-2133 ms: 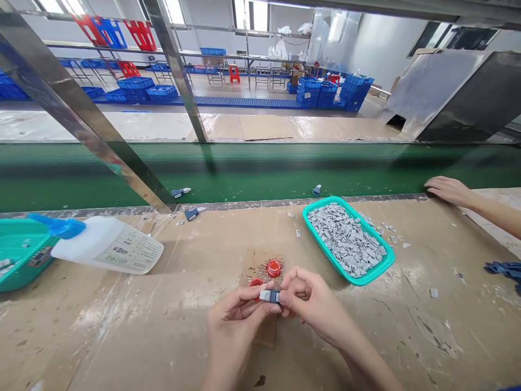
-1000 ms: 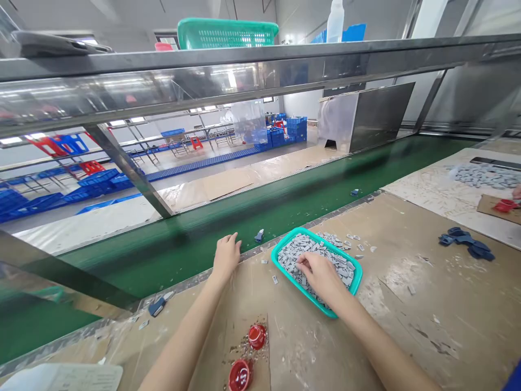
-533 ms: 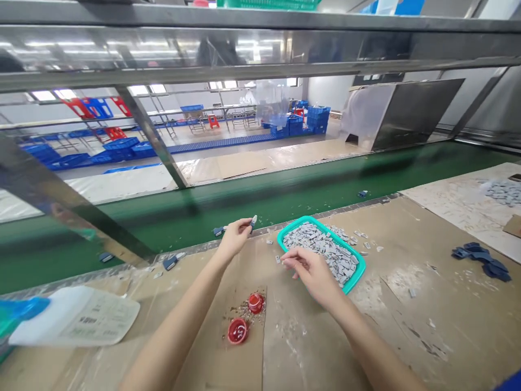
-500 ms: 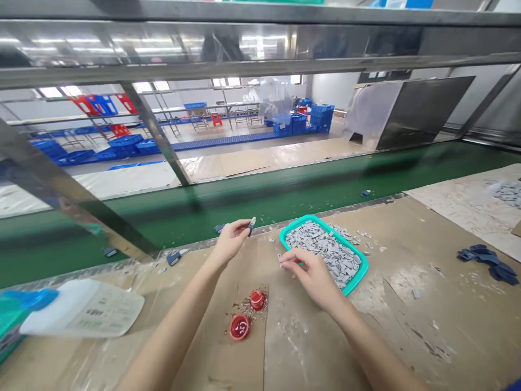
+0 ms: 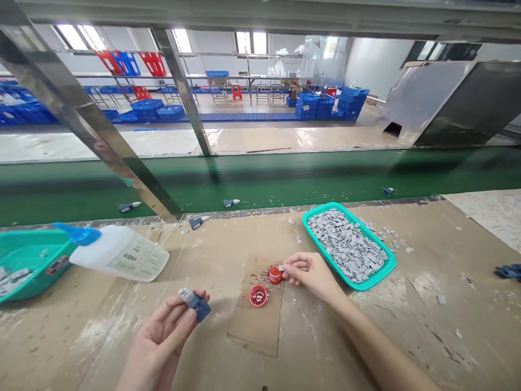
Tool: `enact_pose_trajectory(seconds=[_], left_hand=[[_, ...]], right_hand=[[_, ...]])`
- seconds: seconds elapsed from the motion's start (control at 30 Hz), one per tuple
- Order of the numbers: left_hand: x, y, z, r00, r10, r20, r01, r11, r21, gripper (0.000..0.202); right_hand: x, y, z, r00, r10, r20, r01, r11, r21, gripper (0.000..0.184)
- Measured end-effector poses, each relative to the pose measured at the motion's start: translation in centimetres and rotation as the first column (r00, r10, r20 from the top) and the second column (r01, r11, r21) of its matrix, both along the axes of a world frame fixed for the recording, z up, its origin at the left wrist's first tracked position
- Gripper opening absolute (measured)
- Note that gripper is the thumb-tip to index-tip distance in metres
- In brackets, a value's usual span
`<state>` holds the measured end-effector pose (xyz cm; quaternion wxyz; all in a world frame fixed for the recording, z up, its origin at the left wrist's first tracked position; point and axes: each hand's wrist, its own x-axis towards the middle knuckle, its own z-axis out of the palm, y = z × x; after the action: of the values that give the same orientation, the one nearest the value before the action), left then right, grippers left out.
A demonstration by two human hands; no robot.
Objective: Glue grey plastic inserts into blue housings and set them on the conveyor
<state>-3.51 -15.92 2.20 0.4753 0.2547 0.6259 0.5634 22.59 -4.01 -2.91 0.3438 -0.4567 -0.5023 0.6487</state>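
In the head view, my left hand (image 5: 157, 336) is closed around a dark blue plastic part (image 5: 200, 307) with a whitish tip, held above the cardboard at lower left. My right hand (image 5: 311, 276) pinches a small light-grey chip (image 5: 280, 268) at the rim of a red cap (image 5: 274, 277) that holds liquid. Whether the chip touches the liquid I cannot tell. A second red cap (image 5: 259, 296) with liquid sits just nearer to me. Both stand on a stained cardboard strip (image 5: 260, 331). Right of my right hand, a teal tray (image 5: 389, 270) is full of similar grey chips.
A white bottle with a blue spout (image 5: 134, 252) leans on a teal basket (image 5: 49, 271) at left. Behind the table edge runs a green conveyor belt (image 5: 277, 179) carrying several blue parts. A slanted metal post (image 5: 122, 168) stands at left. More dark blue parts (image 5: 508, 271) lie far right.
My left hand has come back from beside the belt toward me, carrying the blue part. My right hand has moved to the farther red cap with a grey chip. The view has shifted.
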Motion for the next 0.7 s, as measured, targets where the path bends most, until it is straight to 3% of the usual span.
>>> enact_pose_trajectory(seconds=[0.17,0.3,0.47,0.7], left_hand=[[0.8,0.2,-0.5,0.982,0.120,0.145,-0.118,0.993,-0.022,0.043],[1.1,0.6,-0.2,0.983,0.155,0.102,-0.156,0.988,0.002,0.046],[2.7,0.9,-0.1,0.991,0.121,0.061,-0.124,0.991,0.046,0.041],[7.5,1.6,-0.2,0.997,0.080,0.004,-0.080,0.989,0.124,0.031]], right_hand=[[-0.2,-0.1,-0.3,0.999,0.044,0.022,-0.044,0.999,0.009,0.042],[-0.3,-0.3,-0.1,0.998,0.052,0.039,-0.052,0.999,0.011,0.043],[-0.2,-0.3,0.4,0.998,0.059,0.015,-0.059,0.998,0.001,0.041],[-0.3,-1.8,3.8,0.991,0.097,-0.091,-0.098,0.995,-0.003,0.035]])
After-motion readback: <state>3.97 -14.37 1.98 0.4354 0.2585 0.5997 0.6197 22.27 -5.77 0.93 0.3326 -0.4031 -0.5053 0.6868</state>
